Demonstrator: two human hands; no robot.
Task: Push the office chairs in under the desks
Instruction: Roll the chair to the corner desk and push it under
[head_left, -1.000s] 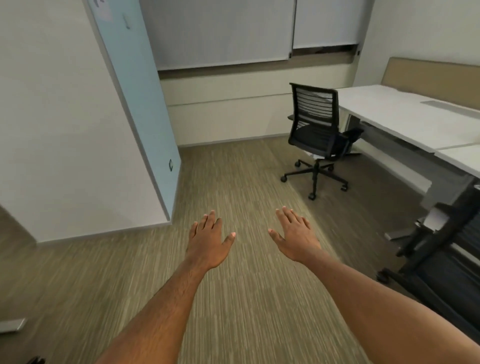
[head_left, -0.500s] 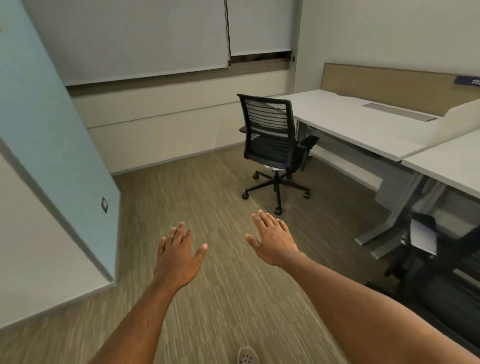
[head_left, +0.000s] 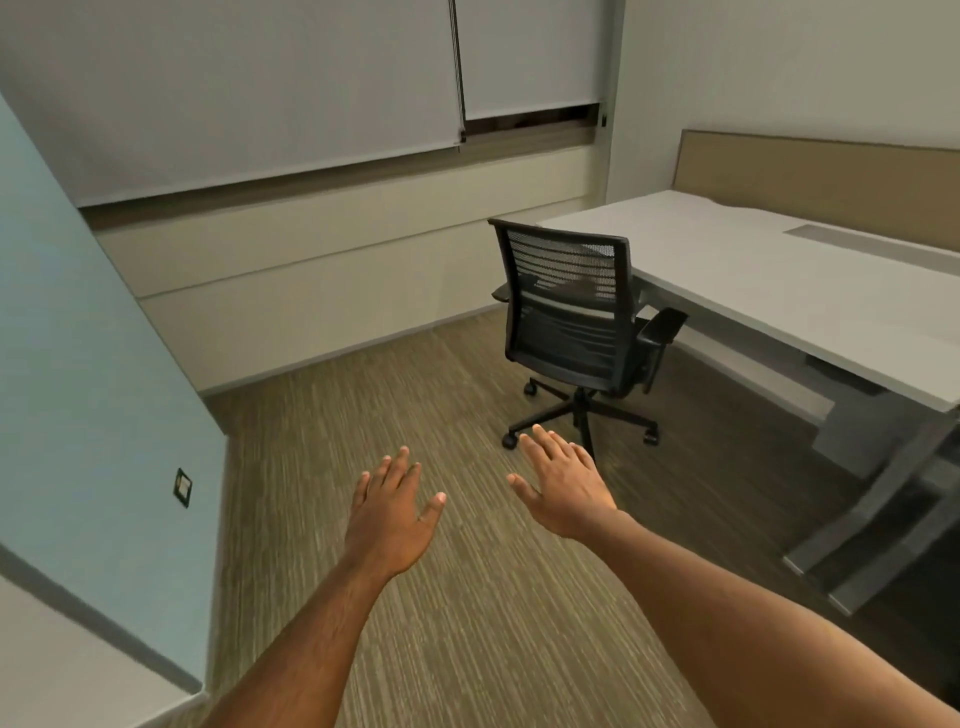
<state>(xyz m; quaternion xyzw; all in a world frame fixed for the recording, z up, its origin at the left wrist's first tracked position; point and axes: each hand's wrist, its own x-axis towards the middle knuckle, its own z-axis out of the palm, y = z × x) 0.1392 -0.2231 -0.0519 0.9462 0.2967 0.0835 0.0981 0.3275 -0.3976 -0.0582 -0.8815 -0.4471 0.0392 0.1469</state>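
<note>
A black mesh-backed office chair (head_left: 571, 317) on castors stands on the carpet, pulled out from the left end of a white desk (head_left: 789, 291), its back turned to me. My left hand (head_left: 392, 506) and my right hand (head_left: 563, 486) are both stretched out palm down, fingers apart, holding nothing. They hover over the carpet short of the chair; my right fingertips overlap the chair's base in the picture.
A pale blue wall panel (head_left: 78, 374) with a small socket juts in on the left. Window blinds (head_left: 249, 88) and a low cream wall run along the back. The desk's grey legs (head_left: 878, 509) stand at right, with a beige screen (head_left: 821, 187) behind.
I have come closer to the chair, which now looks larger and nearer my hands. The second dark chair at the lower right has left the view. Both hands stay open.
</note>
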